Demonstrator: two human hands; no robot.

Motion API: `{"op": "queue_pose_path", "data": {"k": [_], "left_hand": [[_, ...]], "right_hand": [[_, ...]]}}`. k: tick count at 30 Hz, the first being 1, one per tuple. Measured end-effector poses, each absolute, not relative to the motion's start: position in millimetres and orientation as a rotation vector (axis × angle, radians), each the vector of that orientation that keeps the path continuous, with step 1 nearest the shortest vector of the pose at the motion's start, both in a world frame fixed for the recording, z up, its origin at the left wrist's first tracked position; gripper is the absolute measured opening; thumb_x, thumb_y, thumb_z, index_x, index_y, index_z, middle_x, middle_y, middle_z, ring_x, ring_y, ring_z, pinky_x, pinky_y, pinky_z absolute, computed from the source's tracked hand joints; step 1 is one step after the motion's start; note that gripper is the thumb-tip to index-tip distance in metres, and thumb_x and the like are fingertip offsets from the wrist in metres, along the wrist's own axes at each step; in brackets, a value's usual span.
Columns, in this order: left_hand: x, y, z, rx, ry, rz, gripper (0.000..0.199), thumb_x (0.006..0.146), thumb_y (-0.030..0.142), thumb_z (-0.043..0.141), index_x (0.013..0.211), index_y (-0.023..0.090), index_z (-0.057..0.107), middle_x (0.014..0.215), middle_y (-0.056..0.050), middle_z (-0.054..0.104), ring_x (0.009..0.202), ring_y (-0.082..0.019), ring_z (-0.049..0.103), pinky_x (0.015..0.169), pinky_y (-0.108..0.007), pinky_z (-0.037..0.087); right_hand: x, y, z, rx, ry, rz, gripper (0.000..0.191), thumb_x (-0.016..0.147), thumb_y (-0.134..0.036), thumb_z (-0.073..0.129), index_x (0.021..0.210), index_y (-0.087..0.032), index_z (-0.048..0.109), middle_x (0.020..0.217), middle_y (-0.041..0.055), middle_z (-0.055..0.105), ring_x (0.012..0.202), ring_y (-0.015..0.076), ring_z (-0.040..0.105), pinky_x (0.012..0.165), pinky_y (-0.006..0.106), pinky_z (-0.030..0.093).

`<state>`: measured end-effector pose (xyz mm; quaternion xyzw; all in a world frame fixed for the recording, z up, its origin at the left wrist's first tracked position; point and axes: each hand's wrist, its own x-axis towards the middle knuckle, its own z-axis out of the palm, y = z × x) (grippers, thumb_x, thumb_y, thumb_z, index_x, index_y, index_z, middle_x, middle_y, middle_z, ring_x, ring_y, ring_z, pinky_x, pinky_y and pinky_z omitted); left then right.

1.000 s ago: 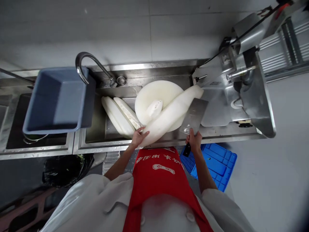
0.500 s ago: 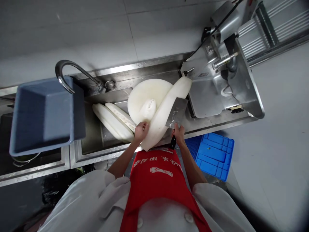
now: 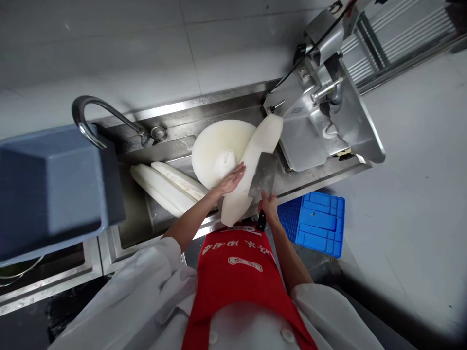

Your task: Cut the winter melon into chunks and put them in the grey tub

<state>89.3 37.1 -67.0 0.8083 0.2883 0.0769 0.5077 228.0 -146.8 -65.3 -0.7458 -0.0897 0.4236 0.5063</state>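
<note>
A long, pale peeled winter melon piece (image 3: pixel 263 133) lies slantwise over the right side of a round white cutting board (image 3: pixel 207 141). My left hand (image 3: pixel 231 181) rests against its left side, fingers stretched out and holding nothing. My right hand (image 3: pixel 269 206) is closed round the black handle of a cleaver (image 3: pixel 263 176). The broad blade lies at the right side of the melon; whether its edge is in the flesh I cannot tell. A smaller white chunk (image 3: pixel 225 161) sits on the board just beyond my left hand. Long melon strips (image 3: pixel 164 188) lie in the sink, left of the board.
A blue-grey tub (image 3: pixel 73 189) stands at the left, below the curved faucet (image 3: pixel 105 109). To the right of the board is a metal slicing machine (image 3: pixel 302 141). A blue crate (image 3: pixel 317 223) is on the floor, and the steel sink edge (image 3: pixel 324 183) runs before me.
My left hand has left the board's near edge and moved up and right onto the melon, its fingers straightening. The cleaver stays in my right hand. The view has shifted slightly.
</note>
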Motion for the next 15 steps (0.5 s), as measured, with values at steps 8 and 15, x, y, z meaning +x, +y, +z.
{"op": "queue_pose_path", "data": {"k": [8, 15], "left_hand": [[89, 41, -65, 1.910, 0.673, 0.184, 0.085, 0.101, 0.072, 0.015, 0.157, 0.015, 0.044, 0.171, -0.004, 0.020, 0.159, -0.019, 0.019, 0.133, -0.034, 0.014], [88, 42, -67, 1.940, 0.641, 0.175, 0.085, 0.102, 0.070, 0.013, 0.157, 0.013, 0.043, 0.171, -0.006, 0.021, 0.159, -0.018, 0.017, 0.133, -0.034, 0.014]], "right_hand": [[239, -111, -57, -1.818, -0.170, 0.985, 0.049, 0.084, -0.067, 0.070, 0.087, -0.027, 0.040, 0.044, -0.0135, 0.037, 0.033, 0.0100, 0.038, 0.029, 0.021, 0.032], [223, -124, -55, -1.795, -0.154, 1.029, 0.052, 0.083, -0.067, 0.070, 0.087, -0.029, 0.035, 0.043, -0.0148, 0.037, 0.033, 0.0103, 0.037, 0.030, 0.021, 0.034]]}}
